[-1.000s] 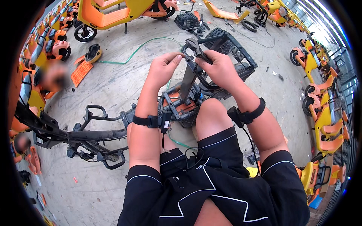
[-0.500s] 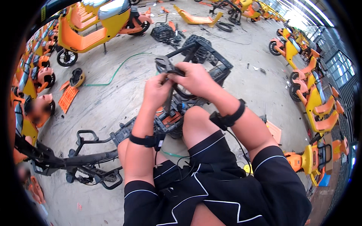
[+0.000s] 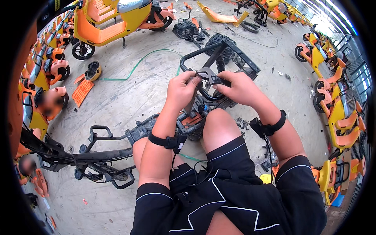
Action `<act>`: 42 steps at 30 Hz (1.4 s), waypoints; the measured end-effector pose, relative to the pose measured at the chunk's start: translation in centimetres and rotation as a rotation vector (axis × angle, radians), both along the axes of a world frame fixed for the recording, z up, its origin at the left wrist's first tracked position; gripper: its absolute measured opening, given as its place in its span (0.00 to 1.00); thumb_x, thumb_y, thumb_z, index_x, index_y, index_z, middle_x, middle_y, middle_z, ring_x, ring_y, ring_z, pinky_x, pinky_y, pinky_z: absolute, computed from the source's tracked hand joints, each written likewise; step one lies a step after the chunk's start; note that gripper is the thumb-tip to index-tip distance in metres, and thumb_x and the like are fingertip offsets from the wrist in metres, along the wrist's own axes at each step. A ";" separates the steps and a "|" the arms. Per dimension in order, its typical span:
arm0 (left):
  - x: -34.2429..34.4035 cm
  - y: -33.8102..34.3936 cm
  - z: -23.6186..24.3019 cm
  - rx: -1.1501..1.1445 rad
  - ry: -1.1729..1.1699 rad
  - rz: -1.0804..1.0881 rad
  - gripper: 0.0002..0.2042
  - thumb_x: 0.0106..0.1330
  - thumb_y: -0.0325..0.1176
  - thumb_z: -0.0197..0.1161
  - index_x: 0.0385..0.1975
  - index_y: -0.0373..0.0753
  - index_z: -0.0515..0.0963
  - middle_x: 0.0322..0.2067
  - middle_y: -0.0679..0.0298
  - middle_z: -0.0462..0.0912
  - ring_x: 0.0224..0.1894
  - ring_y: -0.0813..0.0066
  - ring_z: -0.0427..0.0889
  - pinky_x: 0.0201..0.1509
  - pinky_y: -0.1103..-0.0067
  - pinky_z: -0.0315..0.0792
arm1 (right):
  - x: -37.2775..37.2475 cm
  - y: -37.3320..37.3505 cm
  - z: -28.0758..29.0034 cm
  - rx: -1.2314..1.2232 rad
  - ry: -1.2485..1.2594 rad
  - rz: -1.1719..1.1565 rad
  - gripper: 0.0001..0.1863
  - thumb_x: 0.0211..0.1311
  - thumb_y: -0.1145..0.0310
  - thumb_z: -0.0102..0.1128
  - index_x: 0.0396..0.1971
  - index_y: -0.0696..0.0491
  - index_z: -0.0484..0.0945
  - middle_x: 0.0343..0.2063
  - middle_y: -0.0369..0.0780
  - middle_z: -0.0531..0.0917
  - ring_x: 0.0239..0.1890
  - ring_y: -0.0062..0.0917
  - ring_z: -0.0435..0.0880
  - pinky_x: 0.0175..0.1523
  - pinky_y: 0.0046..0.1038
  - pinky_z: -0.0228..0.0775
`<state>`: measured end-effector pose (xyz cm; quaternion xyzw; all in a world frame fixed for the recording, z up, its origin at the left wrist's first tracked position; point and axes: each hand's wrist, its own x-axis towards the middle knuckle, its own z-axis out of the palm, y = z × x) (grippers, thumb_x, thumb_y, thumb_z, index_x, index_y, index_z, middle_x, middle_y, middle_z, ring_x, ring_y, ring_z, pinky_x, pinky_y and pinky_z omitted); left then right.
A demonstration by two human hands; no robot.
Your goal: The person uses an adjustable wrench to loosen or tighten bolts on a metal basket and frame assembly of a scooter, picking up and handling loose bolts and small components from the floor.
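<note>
Adjustable wrench point(image 3: 206, 73): lying between both hands, pointing head-first toward the left fingertips, running handle-first into the right grip; overlapping the looped rail in this view, touching it or not, impossible to tell.
Left hand point(image 3: 181, 92): reaching up from the lower edge; pressing thumb and forefinger together just beside the open jaws of the wrench; gripping something small there or not, impossible to tell.
Right hand point(image 3: 238, 88): reaching in from the lower right; pinching the wrench handle between thumb and curled fingers.
Looped rail point(image 3: 196, 52): curving up just beyond the hands, forming part of the black frame.
Black frame point(image 3: 109, 154): resting on the grey floor point(image 3: 129, 100), stretching from the far left to beyond the hands, passing just beside the knees.
Forearm straps point(image 3: 163, 142): circling both forearms, carrying small black boxes and trailing thin cables.
Clothing point(image 3: 243, 196): showing black with white piping.
Helmet point(image 3: 93, 71): lying on the floor at upper left, near an orange panel point(image 3: 82, 93).
Green strap point(image 3: 134, 67): winding across the floor from near the helmet toward the frame.
Basket point(image 3: 185, 30): sitting on the floor beyond the frame, showing black.
Tyre point(image 3: 250, 27): lying flat farther back, near a long yellow-orange body panel point(image 3: 221, 17).
Parked scooter point(image 3: 101, 33): standing at upper left, showing yellow and orange.
Right-hand scooters point(image 3: 337, 121): standing in a row along the wall side.
</note>
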<state>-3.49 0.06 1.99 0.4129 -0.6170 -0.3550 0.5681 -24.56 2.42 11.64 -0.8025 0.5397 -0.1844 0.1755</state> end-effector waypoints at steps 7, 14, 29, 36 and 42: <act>-0.1 0.1 0.2 -0.010 -0.005 0.017 0.07 0.67 0.31 0.66 0.38 0.34 0.84 0.21 0.64 0.82 0.24 0.83 0.76 0.29 0.79 0.70 | 0.3 -0.5 0.0 0.006 -0.017 0.050 0.20 0.59 0.55 0.69 0.43 0.56 0.84 0.30 0.49 0.86 0.35 0.43 0.86 0.41 0.38 0.76; 0.2 0.0 0.0 -0.100 -0.128 0.042 0.07 0.67 0.33 0.66 0.38 0.36 0.84 0.23 0.56 0.82 0.26 0.68 0.81 0.32 0.74 0.72 | -1.0 -3.0 1.5 0.195 -0.069 0.212 0.22 0.59 0.57 0.71 0.45 0.59 0.82 0.33 0.48 0.86 0.35 0.35 0.85 0.43 0.35 0.75; 0.5 0.2 0.8 -0.114 -0.211 0.013 0.07 0.67 0.33 0.64 0.37 0.37 0.83 0.27 0.54 0.83 0.30 0.58 0.83 0.34 0.70 0.73 | -0.9 -4.6 0.4 0.272 -0.121 0.270 0.23 0.57 0.62 0.73 0.47 0.63 0.80 0.37 0.48 0.87 0.39 0.30 0.85 0.47 0.32 0.75; 0.4 0.6 1.3 -0.091 -0.216 0.044 0.07 0.67 0.34 0.64 0.34 0.38 0.82 0.26 0.54 0.83 0.28 0.58 0.83 0.32 0.70 0.73 | -0.3 -4.7 1.2 0.233 -0.090 0.267 0.24 0.56 0.62 0.74 0.46 0.63 0.80 0.34 0.49 0.86 0.36 0.34 0.84 0.45 0.34 0.74; 0.5 0.4 0.3 -0.091 -0.225 0.081 0.06 0.66 0.34 0.64 0.35 0.39 0.83 0.26 0.54 0.83 0.29 0.57 0.84 0.32 0.69 0.74 | 1.9 -0.8 0.5 0.061 -0.071 0.151 0.23 0.57 0.60 0.72 0.43 0.63 0.80 0.34 0.52 0.84 0.37 0.42 0.85 0.44 0.37 0.75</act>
